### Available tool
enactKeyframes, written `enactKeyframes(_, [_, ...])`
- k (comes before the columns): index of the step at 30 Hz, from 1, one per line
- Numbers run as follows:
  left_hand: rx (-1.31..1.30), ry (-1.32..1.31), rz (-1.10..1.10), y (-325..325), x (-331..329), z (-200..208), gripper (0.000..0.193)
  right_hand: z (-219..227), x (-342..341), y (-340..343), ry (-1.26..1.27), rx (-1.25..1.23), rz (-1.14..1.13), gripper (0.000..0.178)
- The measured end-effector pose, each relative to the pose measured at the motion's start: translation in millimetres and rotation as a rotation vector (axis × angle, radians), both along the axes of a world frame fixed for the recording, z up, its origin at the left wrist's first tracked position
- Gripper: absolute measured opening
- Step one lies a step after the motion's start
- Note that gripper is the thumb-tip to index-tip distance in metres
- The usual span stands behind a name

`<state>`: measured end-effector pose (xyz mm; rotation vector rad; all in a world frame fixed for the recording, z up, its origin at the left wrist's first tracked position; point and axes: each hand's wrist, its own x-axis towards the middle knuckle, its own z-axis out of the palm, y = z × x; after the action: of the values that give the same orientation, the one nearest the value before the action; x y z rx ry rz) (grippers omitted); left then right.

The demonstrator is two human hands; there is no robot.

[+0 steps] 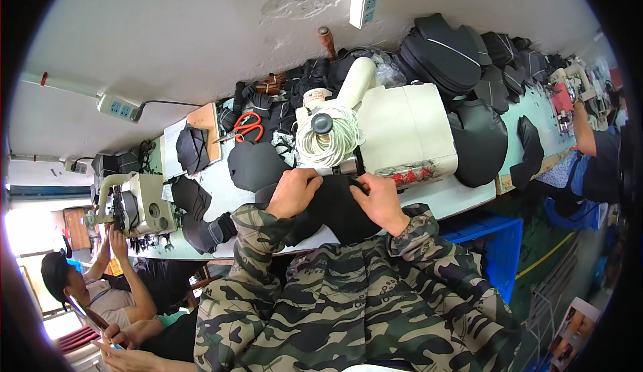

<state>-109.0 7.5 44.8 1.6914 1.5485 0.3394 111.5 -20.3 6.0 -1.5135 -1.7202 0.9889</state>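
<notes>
Fingers (312,182) and thumbs drawn narrow, a worker's left hand (292,193) and right hand (382,204) pinch the far edge of a black piece (345,208), one near each corner. It lies at the front edge of the worktop (462,199), close to the wearer's camouflage jacket (362,285); whether its near end hangs over is hard to tell.

Matte and thin-looking, the piece appears light, soft and pliant, more apt to fold or slip askew than to break. Its edge seems the best place to take hold, with a light pinch at two separate points to keep it flat; gripped at one point alone, it would probably sag.

Just beyond the fingertips stands a cream sewing machine (408,121), a coil of white cord (309,150) beside its raised arm. Left of the coil, a smooth black panel (254,166) lies on the worktop, with red-handled scissors (250,129) behind it. To the machine's right rests a rounded black panel (479,147); toward the worktop's far edge, a stack of black panels (439,54) rises near the wall. Below the front edge, right of the jacket, sits a blue crate (506,258). At the worktop's left end, a co-worker's hands (118,243) reach toward another sewing machine (153,204).
</notes>
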Motion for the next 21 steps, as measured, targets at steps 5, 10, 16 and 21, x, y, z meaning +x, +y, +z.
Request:
enactKeyframes(5, [0.170, 0.023, 0.015, 12, 20, -11, 0.026, 8, 1, 7, -0.028, 0.004, 0.004, 0.021])
enactKeyframes(10, [0.144, -0.013, 0.008, 7, 32, -21, 0.044, 14, 42, 11, 0.032, -0.183, 0.036, 0.021])
enactKeyframes(16, [0.294, -0.026, 0.005, 8, 26, -32, 0.022, 12, 62, 16, 0.128, -0.236, 0.063, 0.018])
enactKeyframes(21, [0.388, 0.263, 0.194, -5, -38, -47, 0.017, 93, 93, 19, -0.087, 0.134, -0.074, 0.012])
